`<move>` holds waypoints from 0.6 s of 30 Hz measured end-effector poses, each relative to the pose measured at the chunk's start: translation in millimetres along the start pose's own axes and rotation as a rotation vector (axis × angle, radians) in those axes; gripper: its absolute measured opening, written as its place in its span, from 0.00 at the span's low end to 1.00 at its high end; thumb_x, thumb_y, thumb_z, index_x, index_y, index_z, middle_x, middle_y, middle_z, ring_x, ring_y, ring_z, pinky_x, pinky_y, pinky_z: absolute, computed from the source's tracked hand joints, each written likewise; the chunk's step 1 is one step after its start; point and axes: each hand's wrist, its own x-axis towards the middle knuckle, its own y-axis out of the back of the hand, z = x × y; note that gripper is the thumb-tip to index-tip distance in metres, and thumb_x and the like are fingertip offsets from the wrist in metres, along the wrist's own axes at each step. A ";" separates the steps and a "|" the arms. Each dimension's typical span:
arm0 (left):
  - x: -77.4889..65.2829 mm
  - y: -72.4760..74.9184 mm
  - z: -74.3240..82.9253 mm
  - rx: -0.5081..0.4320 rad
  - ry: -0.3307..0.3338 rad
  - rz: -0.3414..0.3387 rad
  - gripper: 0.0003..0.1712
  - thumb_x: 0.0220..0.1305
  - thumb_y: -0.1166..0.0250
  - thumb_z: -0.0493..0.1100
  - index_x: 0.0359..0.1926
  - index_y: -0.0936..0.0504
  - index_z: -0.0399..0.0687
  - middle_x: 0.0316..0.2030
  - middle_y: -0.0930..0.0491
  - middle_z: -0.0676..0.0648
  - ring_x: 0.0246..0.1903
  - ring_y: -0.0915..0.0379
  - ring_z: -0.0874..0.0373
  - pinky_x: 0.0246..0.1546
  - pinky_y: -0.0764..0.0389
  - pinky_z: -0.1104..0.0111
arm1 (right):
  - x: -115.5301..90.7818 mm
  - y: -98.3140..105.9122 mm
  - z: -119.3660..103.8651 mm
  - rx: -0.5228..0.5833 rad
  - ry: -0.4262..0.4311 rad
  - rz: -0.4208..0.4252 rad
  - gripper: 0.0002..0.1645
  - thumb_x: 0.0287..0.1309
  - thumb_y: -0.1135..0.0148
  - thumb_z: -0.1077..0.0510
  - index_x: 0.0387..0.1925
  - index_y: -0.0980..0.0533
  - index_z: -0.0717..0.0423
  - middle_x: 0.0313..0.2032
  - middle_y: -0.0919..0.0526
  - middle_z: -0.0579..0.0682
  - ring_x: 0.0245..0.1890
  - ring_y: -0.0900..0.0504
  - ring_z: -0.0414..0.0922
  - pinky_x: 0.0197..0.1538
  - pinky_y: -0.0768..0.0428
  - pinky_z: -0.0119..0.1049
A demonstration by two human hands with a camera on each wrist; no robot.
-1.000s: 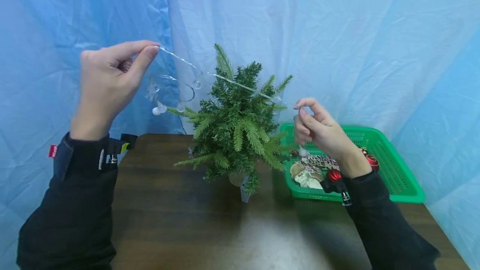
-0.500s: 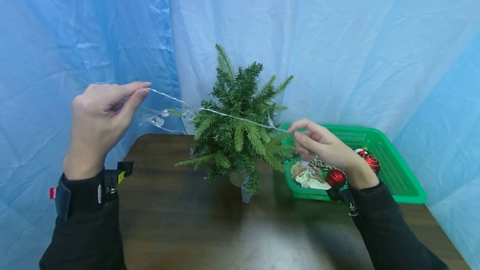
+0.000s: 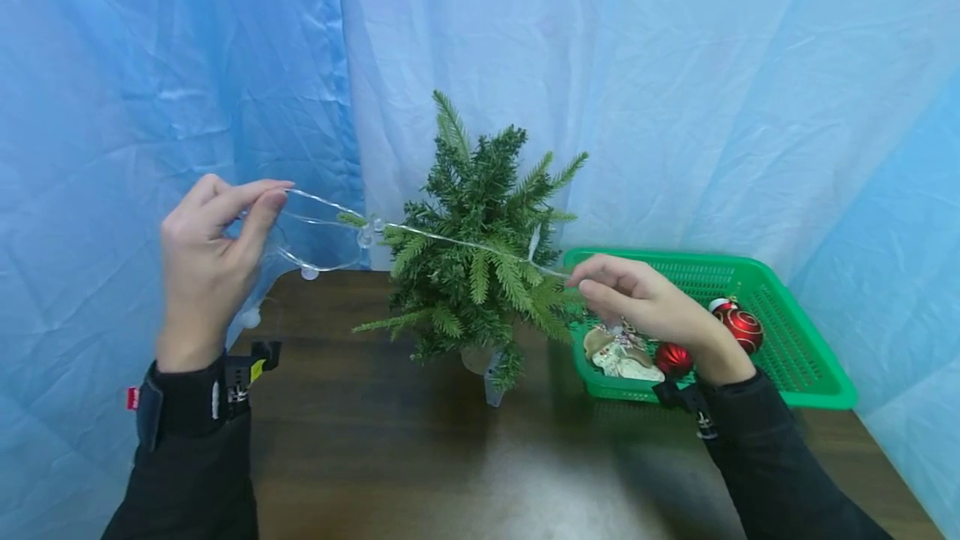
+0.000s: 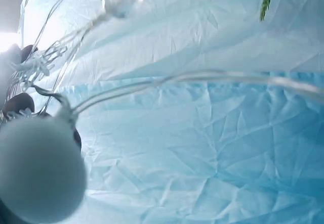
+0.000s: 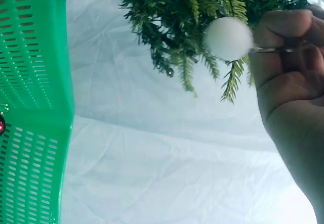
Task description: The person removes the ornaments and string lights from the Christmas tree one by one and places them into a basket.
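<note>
A clear string of lights (image 3: pixel 438 237) with small bulbs runs across the front of a small artificial Christmas tree (image 3: pixel 480 273), stretched between both hands. On the left, my left hand (image 3: pixel 217 248) pinches the string between thumb and forefinger, and more loops hang behind and below it. My right hand (image 3: pixel 645 294) pinches the other end beside the tree's right branches, lower than the left hand. A white round bulb (image 5: pixel 229 38) sticks out from the right hand in the right wrist view. Another white bulb (image 4: pixel 43 168) fills the near corner of the left wrist view.
A green plastic basket (image 3: pixel 813 357) stands at the right under the right forearm. It holds red baubles (image 3: pixel 742 330) and a pale flat ornament (image 3: pixel 626 359). Everything stands on a dark wooden table (image 3: pixel 360 457), with blue curtains (image 3: pixel 675 90) behind.
Both hands have come down, the left one much further, bringing the string from above the tree's middle to low across its front. Loops at the left have spread and dropped.
</note>
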 end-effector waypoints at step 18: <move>-24.5 -4.2 33.9 -0.406 0.032 0.190 0.17 0.70 0.32 0.43 0.38 0.12 0.28 0.17 0.37 0.52 0.22 0.45 0.66 0.28 0.45 0.76 | -10.5 -4.8 0.9 0.099 0.380 0.039 0.23 0.72 0.59 0.78 0.59 0.26 0.64 0.22 0.33 0.50 0.20 0.34 0.44 0.24 0.29 0.38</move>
